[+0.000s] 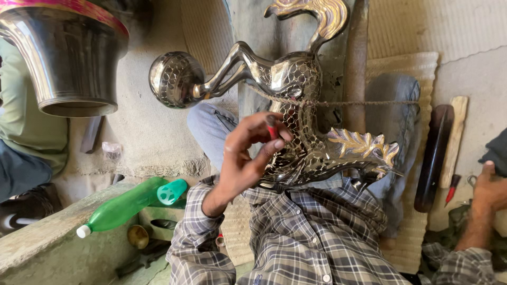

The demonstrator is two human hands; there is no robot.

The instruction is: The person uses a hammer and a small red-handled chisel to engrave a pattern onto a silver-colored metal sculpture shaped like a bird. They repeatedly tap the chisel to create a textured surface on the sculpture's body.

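A shiny engraved metal horse figurine (pixel 296 121) lies across my lap, its front legs on a metal ball (pixel 174 79) and its mane and tail gilded. A thin cord (pixel 364 103) runs across its body. My left hand (pixel 245 158) pinches a small red-tipped tool (pixel 272 129) between thumb and fingers, with the tip against the horse's patterned flank. My right hand (pixel 488 190) rests low at the right edge beside a red-handled tool (pixel 451 190); its fingers are partly out of view.
A large metal vase (pixel 68 63) hangs in at the top left, by another person's green sleeve (pixel 21 121). A green plastic bottle (pixel 121 206) and a small brass cup (pixel 138 236) lie on a stone ledge. A black curved piece (pixel 433 158) and a wooden stick (pixel 455 137) lie on the right.
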